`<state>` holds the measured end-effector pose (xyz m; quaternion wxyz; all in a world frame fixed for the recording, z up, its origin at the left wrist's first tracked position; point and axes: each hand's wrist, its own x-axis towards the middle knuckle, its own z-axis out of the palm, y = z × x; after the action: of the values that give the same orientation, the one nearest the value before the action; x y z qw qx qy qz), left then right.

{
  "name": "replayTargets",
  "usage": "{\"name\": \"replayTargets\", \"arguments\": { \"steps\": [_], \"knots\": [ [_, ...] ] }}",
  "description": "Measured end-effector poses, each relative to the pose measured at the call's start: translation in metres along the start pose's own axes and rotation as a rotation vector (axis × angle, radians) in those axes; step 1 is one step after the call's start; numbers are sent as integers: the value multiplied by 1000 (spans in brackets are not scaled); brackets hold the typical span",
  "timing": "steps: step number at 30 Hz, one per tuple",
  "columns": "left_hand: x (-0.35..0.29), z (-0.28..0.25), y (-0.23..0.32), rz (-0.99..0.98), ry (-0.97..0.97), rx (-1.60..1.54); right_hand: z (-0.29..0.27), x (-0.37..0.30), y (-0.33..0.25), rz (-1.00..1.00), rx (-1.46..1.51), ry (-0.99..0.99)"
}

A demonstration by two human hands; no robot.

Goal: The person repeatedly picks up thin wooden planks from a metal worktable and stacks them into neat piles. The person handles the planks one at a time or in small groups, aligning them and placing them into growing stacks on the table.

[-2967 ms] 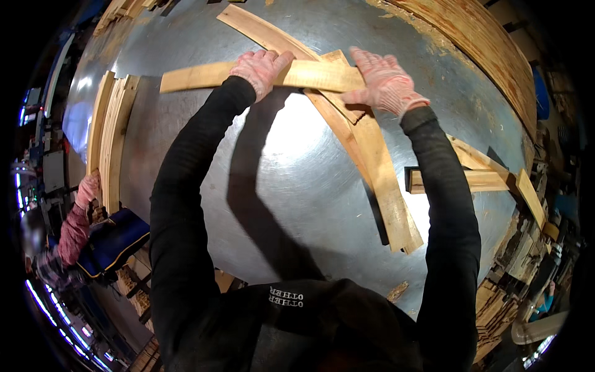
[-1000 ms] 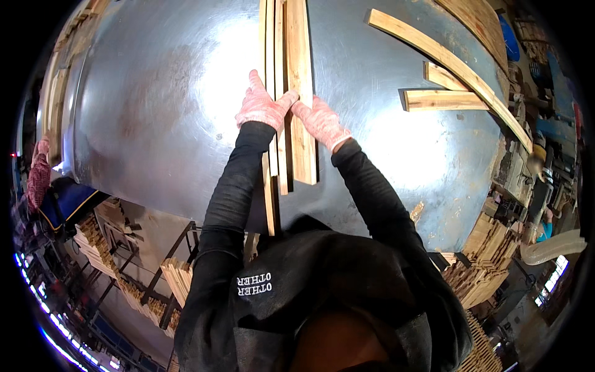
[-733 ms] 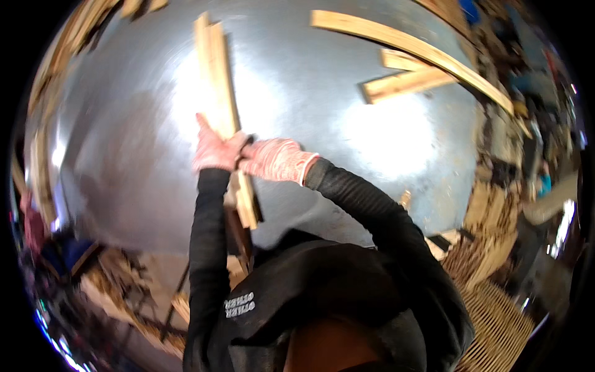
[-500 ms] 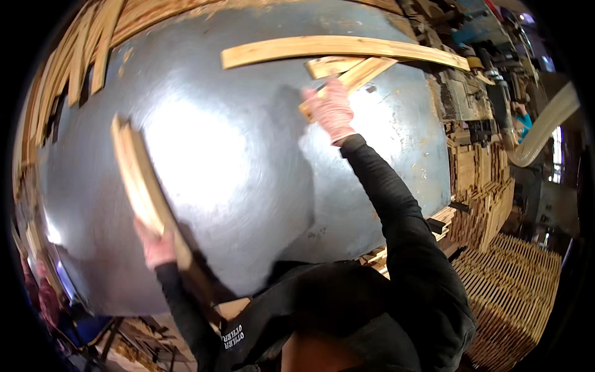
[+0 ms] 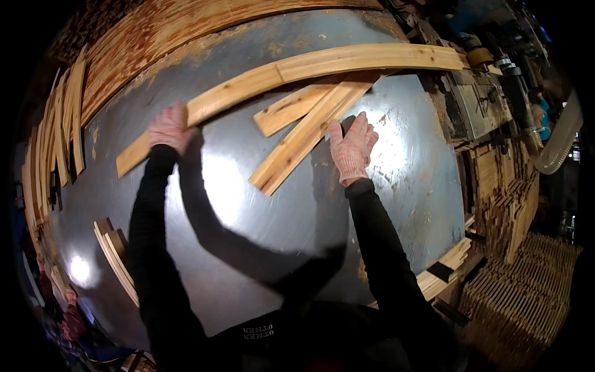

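A long light-coloured wooden board (image 5: 310, 64) runs across the far side of a grey metal tabletop (image 5: 248, 229). My left hand (image 5: 168, 128), in a pinkish glove, is closed over this board near its left end. Gloved alike, my right hand (image 5: 353, 149) is held with its fingers stretched and apart, holding nothing. Just to its left lies a shorter plank (image 5: 304, 139) on the table, slanting toward the long board. Another short plank (image 5: 291, 106) lies beside it at a different angle. To the left of my left forearm rests a small group of narrow strips (image 5: 113, 257).
Boards (image 5: 73, 118) overhang the table's far left side, beside a broad brown wood panel (image 5: 161, 37). Machinery (image 5: 477, 93) with a pale flexible hose (image 5: 565, 139) stands at the right. Stacked wood pieces (image 5: 496, 186) line the right edge. Another person's hand (image 5: 70, 297) shows at far left.
My left hand has let go of the strips at left and moved up onto the long board, which now reaches farther left. My right hand has come off the short plank, which now lies farther left.
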<state>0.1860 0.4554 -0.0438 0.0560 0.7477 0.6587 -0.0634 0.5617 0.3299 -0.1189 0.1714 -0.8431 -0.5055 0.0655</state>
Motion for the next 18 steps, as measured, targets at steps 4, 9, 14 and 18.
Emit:
{"name": "replayTargets", "arguments": {
  "steps": [4,9,14,18],
  "knots": [
    [15,-24,-2,10,32,104,2,16,18,-174,-110,191],
    [87,-39,97,334,-90,-301,12,19,11,-163,-101,153],
    [118,18,196,526,-125,-231,15,30,-8,-49,-60,102],
    [47,27,209,461,-147,-292,2,31,-36,8,467,93]
  ]
}}
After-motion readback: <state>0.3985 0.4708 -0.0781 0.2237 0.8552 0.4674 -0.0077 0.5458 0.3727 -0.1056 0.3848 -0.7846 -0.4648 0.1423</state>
